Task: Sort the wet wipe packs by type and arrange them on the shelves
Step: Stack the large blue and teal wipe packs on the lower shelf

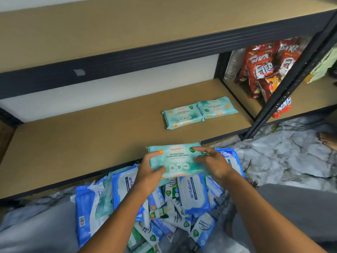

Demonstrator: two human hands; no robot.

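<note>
guardian pack, teal, label "ANTIBACTERIAL FRAGRANCE FREE WIPES", pinched by left hand over shelf front edge; right hand rests on it, fingers spread; antabax pack below

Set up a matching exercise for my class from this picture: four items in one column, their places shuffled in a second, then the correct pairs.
Items
1. nearest teal Guardian pack
2. two teal Guardian packs
3. blue Antabax pack
4. red snack bags

Places
A. right-hand shelf bay
B. heap on the floor
C. gripped by the left hand, right hand touching
D. flat on the lower shelf

Pairs: 1-C, 2-D, 3-B, 4-A
</note>
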